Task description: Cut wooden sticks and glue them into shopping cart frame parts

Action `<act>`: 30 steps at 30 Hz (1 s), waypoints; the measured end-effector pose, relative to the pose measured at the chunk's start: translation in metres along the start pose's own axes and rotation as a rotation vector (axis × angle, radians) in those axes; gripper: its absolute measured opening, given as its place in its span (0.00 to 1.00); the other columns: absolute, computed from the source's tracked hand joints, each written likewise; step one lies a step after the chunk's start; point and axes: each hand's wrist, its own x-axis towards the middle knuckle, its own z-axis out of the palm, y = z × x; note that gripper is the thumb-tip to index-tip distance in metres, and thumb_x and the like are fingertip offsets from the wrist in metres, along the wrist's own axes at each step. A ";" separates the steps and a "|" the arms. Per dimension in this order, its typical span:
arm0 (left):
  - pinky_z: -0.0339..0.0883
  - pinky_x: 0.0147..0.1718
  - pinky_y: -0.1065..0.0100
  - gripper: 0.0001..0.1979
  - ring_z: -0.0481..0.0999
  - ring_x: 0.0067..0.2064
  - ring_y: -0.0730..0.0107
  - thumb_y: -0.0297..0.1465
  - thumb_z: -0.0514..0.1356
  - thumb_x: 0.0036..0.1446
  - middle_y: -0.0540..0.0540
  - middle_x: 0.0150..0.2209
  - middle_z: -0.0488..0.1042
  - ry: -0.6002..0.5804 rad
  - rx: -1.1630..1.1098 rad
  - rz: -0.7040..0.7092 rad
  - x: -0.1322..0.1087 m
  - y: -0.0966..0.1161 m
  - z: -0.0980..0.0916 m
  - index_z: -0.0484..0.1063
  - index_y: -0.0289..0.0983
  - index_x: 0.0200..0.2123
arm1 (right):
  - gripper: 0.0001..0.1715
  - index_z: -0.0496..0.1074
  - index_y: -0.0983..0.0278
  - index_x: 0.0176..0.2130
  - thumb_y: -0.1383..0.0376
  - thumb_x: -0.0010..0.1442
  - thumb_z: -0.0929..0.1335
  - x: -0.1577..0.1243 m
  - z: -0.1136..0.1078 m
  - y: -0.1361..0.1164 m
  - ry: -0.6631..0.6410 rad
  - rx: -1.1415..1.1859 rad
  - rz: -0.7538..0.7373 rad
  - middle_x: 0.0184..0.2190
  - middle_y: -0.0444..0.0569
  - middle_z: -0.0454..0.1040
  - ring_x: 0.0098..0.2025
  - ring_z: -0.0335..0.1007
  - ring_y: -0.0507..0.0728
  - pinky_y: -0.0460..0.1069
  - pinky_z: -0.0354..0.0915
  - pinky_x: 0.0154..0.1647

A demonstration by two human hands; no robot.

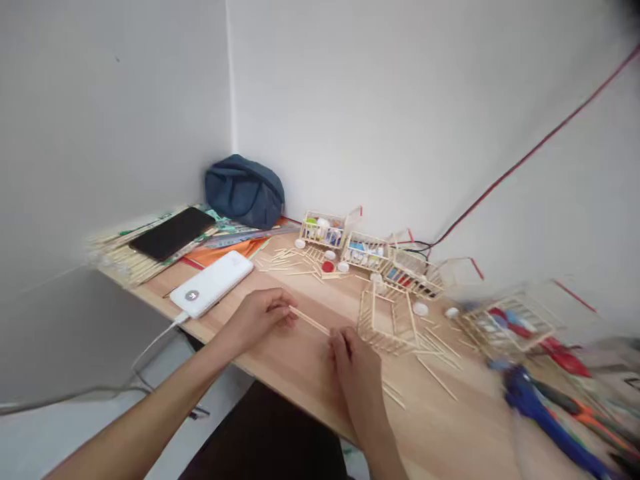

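Note:
A thin pale wooden stick [311, 321] spans the gap between my two hands, just above the table near its front edge. My left hand [265, 315] pinches its left end between thumb and fingers. At the other end, the fingers of my right hand [353, 353] close on the stick. Just beyond my right hand stands an open frame [387, 320] built of the same kind of sticks. Loose sticks [437, 377] lie to the right of that frame, and more short sticks [283, 260] are scattered behind my hands.
Small stick-built carts [323, 230] with bottle-cap wheels line the wall, filled with small coloured things. A white power bank [213, 283] with a cable, a black phone [173, 233] on bundled sticks and a blue bag [245, 190] sit left. A blue-handled tool [545, 420] lies right.

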 end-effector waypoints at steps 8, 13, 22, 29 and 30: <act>0.68 0.40 0.69 0.10 0.79 0.38 0.67 0.29 0.57 0.56 0.48 0.37 0.80 0.106 0.273 0.034 -0.004 -0.007 0.000 0.74 0.37 0.40 | 0.25 0.59 0.61 0.22 0.51 0.65 0.58 0.007 0.001 -0.004 -0.027 -0.066 0.004 0.17 0.40 0.64 0.22 0.61 0.52 0.46 0.52 0.26; 0.66 0.46 0.68 0.13 0.78 0.45 0.64 0.30 0.54 0.59 0.45 0.44 0.79 0.136 0.473 0.209 -0.003 -0.020 0.003 0.76 0.37 0.43 | 0.25 0.61 0.61 0.22 0.51 0.65 0.59 0.011 0.002 -0.006 -0.032 -0.026 0.035 0.17 0.41 0.64 0.22 0.61 0.53 0.47 0.53 0.27; 0.66 0.29 0.72 0.11 0.75 0.26 0.71 0.32 0.56 0.56 0.48 0.25 0.77 -0.026 0.324 0.000 -0.003 -0.004 -0.012 0.78 0.35 0.34 | 0.31 0.74 0.66 0.33 0.41 0.54 0.67 0.011 0.000 -0.008 -0.154 0.693 0.255 0.21 0.45 0.71 0.20 0.64 0.51 0.44 0.55 0.14; 0.63 0.21 0.77 0.09 0.70 0.22 0.77 0.34 0.63 0.51 0.49 0.23 0.75 -0.214 -0.097 -0.259 -0.003 0.006 -0.014 0.76 0.32 0.29 | 0.21 0.76 0.63 0.40 0.53 0.50 0.75 0.012 0.001 -0.013 -0.187 1.164 0.333 0.27 0.45 0.75 0.26 0.69 0.49 0.40 0.62 0.19; 0.63 0.21 0.77 0.10 0.70 0.22 0.78 0.34 0.63 0.50 0.49 0.23 0.75 -0.223 -0.137 -0.286 -0.003 0.007 -0.013 0.76 0.31 0.29 | 0.21 0.77 0.63 0.41 0.53 0.50 0.75 0.012 0.001 -0.014 -0.183 1.187 0.343 0.27 0.45 0.75 0.26 0.69 0.48 0.39 0.62 0.19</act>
